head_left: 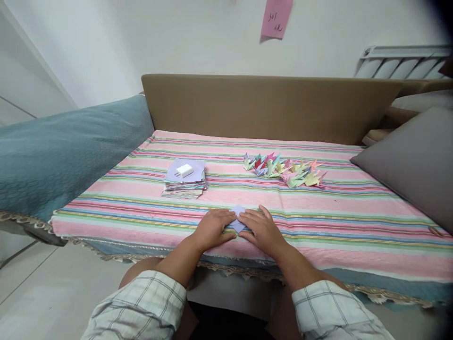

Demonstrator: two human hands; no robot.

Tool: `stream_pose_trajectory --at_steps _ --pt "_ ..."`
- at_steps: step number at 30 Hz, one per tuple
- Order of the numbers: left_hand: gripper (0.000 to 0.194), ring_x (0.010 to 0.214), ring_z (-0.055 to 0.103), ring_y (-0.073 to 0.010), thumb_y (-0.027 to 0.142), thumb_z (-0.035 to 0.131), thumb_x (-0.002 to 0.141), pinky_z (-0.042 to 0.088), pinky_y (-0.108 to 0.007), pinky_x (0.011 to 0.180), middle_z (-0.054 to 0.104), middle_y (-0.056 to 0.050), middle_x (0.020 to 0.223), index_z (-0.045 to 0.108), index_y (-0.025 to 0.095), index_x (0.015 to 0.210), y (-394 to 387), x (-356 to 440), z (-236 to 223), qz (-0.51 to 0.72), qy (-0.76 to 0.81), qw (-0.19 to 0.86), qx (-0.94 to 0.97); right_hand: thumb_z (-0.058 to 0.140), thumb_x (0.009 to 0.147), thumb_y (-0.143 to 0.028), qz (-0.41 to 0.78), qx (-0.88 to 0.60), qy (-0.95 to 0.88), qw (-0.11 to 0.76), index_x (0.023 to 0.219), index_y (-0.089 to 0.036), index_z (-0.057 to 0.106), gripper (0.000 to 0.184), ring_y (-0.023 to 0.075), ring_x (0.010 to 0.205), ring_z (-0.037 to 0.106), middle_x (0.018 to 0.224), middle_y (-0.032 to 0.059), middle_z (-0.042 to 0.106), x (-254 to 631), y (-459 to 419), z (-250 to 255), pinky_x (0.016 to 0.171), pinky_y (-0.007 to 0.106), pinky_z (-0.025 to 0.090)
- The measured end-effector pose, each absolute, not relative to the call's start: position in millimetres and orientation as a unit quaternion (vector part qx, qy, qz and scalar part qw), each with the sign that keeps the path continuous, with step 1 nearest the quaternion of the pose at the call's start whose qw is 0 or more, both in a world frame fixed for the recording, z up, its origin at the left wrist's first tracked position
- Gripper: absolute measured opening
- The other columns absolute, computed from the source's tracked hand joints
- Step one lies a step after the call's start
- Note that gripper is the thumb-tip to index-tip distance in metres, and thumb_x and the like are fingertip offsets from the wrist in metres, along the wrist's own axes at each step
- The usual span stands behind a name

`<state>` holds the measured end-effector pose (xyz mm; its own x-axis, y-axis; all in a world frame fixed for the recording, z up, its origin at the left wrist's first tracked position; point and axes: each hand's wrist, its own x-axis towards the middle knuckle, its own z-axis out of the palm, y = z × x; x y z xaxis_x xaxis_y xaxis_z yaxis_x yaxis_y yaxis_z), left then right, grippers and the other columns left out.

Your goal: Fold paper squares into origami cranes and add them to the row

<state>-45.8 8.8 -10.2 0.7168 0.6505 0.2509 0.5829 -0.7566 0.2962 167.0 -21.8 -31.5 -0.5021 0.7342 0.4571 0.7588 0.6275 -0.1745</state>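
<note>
A small lilac sheet of folded paper (239, 225), diamond-shaped, lies flat on the striped cloth at the sofa's front. My left hand (214, 227) rests over its left corner, fingertips touching the paper and the thumb stretched out below them. From the other side, my right hand (261, 230) lays its fingers on the right part, its thumb spread apart near the lower edge. Both hands are open and press on the paper. Behind them to the left is a stack of square paper (184, 188), with a white charger plug (184, 170) on top.
Several colourful folded paper cranes (283, 171) sit together at the back right. Striped cloth (134, 215) covers the sofa seat. A grey cushion (414, 160) stands at right, a blue-covered armrest (78, 141) at left, and the brown backrest (265, 106) behind.
</note>
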Motion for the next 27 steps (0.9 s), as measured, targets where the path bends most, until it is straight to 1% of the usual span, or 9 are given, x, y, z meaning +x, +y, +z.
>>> stream_pose_trajectory --at_steps 4,9,13,17,20,22,24,26,27 --pt "0.051 0.115 0.055 -0.0258 0.039 0.065 0.074 0.041 -0.042 0.098 0.062 -0.008 0.122 0.057 0.019 0.12 9 -44 -8 0.181 0.338 0.094 0.919 0.054 0.087 -0.041 -0.033 -0.426 -0.867 0.257 0.105 -0.024 0.064 0.027 0.0228 0.11 0.056 0.115 0.0069 0.066 165 -21 -30 0.106 0.051 0.024" --pt "0.039 0.108 0.059 -0.0228 0.023 0.056 0.078 0.045 -0.038 0.093 0.065 -0.007 0.116 0.06 0.02 0.117 9 -42 -10 0.204 0.343 0.06 0.915 0.041 0.094 -0.035 -0.026 -0.457 -0.85 0.26 0.101 -0.025 0.066 0.028 0.0189 0.105 0.059 0.111 0.0039 0.068 160 -19 -28 0.107 0.046 0.023" --pt "0.028 0.105 0.06 -0.0214 0.021 0.048 0.085 0.044 -0.039 0.092 0.067 -0.007 0.112 0.064 0.022 0.108 12 -40 -11 0.215 0.324 0.019 0.921 0.05 0.089 -0.042 -0.011 -0.466 -0.847 0.256 0.109 -0.024 0.063 0.031 0.0204 0.107 0.057 0.113 0.0056 0.066 157 -19 -27 0.108 0.045 0.021" --pt "0.025 0.098 0.063 -0.0189 0.023 0.043 0.089 0.037 -0.044 0.099 0.069 -0.006 0.104 0.064 0.022 0.104 10 -38 -2 0.238 0.331 0.019 0.913 0.049 0.089 -0.032 0.01 -0.489 -0.824 0.284 0.107 -0.024 0.064 0.025 0.0197 0.099 0.06 0.106 0.0048 0.069 156 -19 -23 0.105 0.043 0.026" --pt "0.031 0.111 0.056 -0.022 0.032 0.051 0.087 0.022 -0.05 0.109 0.063 -0.008 0.119 0.057 0.022 0.115 8 -38 5 0.341 0.372 0.048 0.862 0.045 0.088 -0.027 0.075 -0.524 -0.761 0.376 0.1 -0.023 0.067 0.025 0.0208 0.094 0.061 0.098 0.0059 0.071 155 -19 -18 0.095 0.039 0.039" --pt "0.059 0.125 0.044 -0.0257 0.042 0.06 0.08 0.02 -0.05 0.11 0.049 -0.013 0.135 0.042 0.021 0.131 8 -37 6 0.441 0.414 0.123 0.787 0.048 0.086 -0.034 0.182 -0.548 -0.667 0.471 0.098 -0.02 0.067 0.026 0.0221 0.089 0.062 0.094 0.0071 0.07 153 -19 -17 0.084 0.037 0.047" --pt "0.083 0.127 0.043 -0.0275 0.049 0.065 0.073 0.032 -0.048 0.105 0.041 -0.017 0.14 0.025 0.02 0.14 9 -35 4 0.504 0.431 0.277 0.695 0.054 0.082 -0.043 0.332 -0.538 -0.547 0.549 0.1 -0.019 0.064 0.032 0.0214 0.081 0.063 0.092 0.0068 0.07 149 -19 -18 0.072 0.034 0.051" --pt "0.093 0.117 0.053 -0.0273 0.051 0.069 0.068 0.042 -0.044 0.096 0.049 -0.019 0.133 0.022 0.018 0.141 10 -30 0 0.499 0.411 0.465 0.605 0.06 0.077 -0.047 0.463 -0.493 -0.445 0.587 0.102 -0.018 0.06 0.039 0.0189 0.075 0.063 0.093 0.0058 0.069 141 -20 -20 0.063 0.031 0.052" --pt "0.092 0.111 0.057 -0.0266 0.05 0.072 0.066 0.044 -0.042 0.093 0.055 -0.019 0.126 0.027 0.017 0.139 10 -26 -1 0.48 0.394 0.542 0.566 0.063 0.074 -0.047 0.503 -0.474 -0.408 0.596 0.103 -0.018 0.06 0.041 0.0175 0.074 0.063 0.093 0.0051 0.069 137 -21 -21 0.06 0.029 0.052"
